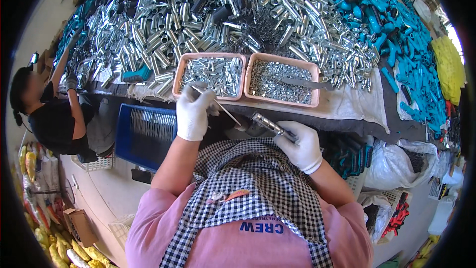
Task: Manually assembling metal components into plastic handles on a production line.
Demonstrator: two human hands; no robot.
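Observation:
My left hand (193,114), in a white glove, pinches a thin metal rod (227,113) that slants down to the right. In my white-gloved right hand (301,145) is a shiny metal tube-shaped part (267,123), its free end pointing left toward the rod. The rod and the part look apart. Beyond my left hand stands a pink tray (177,77) with many small metal pins (213,72). Beside it, a second pink tray (317,87) holds tiny metal pieces (277,83), with a flat grey strip (305,84) lying across them.
Metal tubes (163,34) heap up behind the trays, with teal plastic handles (391,25) to the right. A blue crate (124,141) of thin metal rods sits left of me. White sacks (391,166) stand at right. Another person (57,114) works at the far left.

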